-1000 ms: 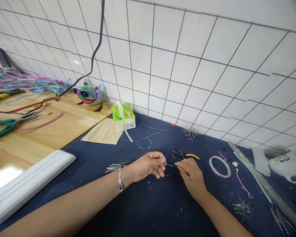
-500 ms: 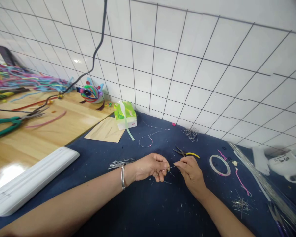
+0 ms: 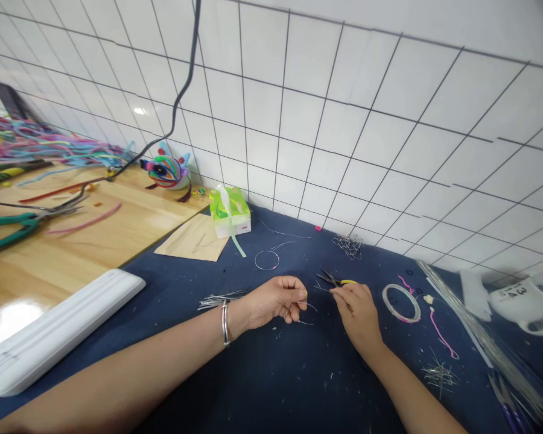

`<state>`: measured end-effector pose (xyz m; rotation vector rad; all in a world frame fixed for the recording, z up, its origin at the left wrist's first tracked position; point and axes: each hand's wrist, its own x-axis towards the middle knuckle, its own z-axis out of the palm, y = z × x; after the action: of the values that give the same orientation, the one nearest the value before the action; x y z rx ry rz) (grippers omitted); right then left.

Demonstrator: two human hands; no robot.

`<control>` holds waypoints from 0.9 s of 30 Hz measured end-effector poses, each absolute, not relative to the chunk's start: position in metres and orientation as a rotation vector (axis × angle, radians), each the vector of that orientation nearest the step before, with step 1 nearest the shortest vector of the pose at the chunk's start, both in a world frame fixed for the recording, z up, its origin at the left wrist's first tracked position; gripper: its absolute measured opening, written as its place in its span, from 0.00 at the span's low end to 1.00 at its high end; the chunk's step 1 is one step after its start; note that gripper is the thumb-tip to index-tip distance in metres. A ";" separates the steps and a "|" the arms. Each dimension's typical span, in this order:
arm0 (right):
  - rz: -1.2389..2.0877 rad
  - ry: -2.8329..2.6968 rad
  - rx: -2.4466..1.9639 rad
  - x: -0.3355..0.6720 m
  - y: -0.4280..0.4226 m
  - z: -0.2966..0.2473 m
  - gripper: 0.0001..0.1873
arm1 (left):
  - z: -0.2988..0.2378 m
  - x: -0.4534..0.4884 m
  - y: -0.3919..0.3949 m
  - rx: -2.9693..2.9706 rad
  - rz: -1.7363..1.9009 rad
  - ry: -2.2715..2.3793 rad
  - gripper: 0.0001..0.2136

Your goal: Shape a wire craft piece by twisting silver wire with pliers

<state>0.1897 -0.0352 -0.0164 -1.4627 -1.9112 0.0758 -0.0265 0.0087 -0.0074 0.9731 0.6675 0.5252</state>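
Note:
My left hand (image 3: 283, 300), a silver bangle (image 3: 225, 323) at its wrist, pinches a thin wire (image 3: 311, 306) between thumb and forefinger; a curved end sticks out to the right. My right hand (image 3: 357, 310) is closed, thumb and fingers pressed together, with a fine wire (image 3: 323, 289) reaching left from its fingertips. Just behind it lie pliers (image 3: 332, 278) with a yellow handle, partly covered by the hand. A wire ring (image 3: 266, 260) with small pink parts rests on the dark blue cloth (image 3: 298, 374) beyond my left hand.
Cut wires (image 3: 219, 299) lie near my left wrist, more (image 3: 440, 377) at right. A wire coil (image 3: 401, 302), a bundle of long wires (image 3: 484, 325) and a white jug (image 3: 525, 301) stand right. A tissue pack (image 3: 230, 211) and white case (image 3: 63, 331) are left.
My right hand has drawn away from the left, right and slightly up, to beside the pliers. The wire between the two hands has parted from the right fingertips; my left hand stays put.

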 end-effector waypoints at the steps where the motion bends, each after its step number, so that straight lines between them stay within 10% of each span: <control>1: 0.153 -1.862 -1.492 0.187 -0.037 -0.014 0.10 | -0.007 -0.026 0.008 0.981 0.531 0.671 0.13; 7: 0.759 -1.687 -1.508 0.163 -0.055 -0.001 0.10 | -0.006 -0.017 -0.004 1.050 0.664 0.713 0.14; 18: 0.908 -1.786 -1.473 0.154 -0.060 0.007 0.13 | -0.003 -0.014 -0.011 1.054 0.747 0.743 0.12; 27: -0.291 -2.165 -1.771 0.215 -0.021 -0.023 0.35 | 0.004 -0.017 -0.010 1.057 0.736 0.700 0.13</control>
<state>0.2154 -0.0214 -0.0225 -1.7708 -2.1650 -0.2910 -0.0169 -0.0104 0.0045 1.0566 0.7001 0.7356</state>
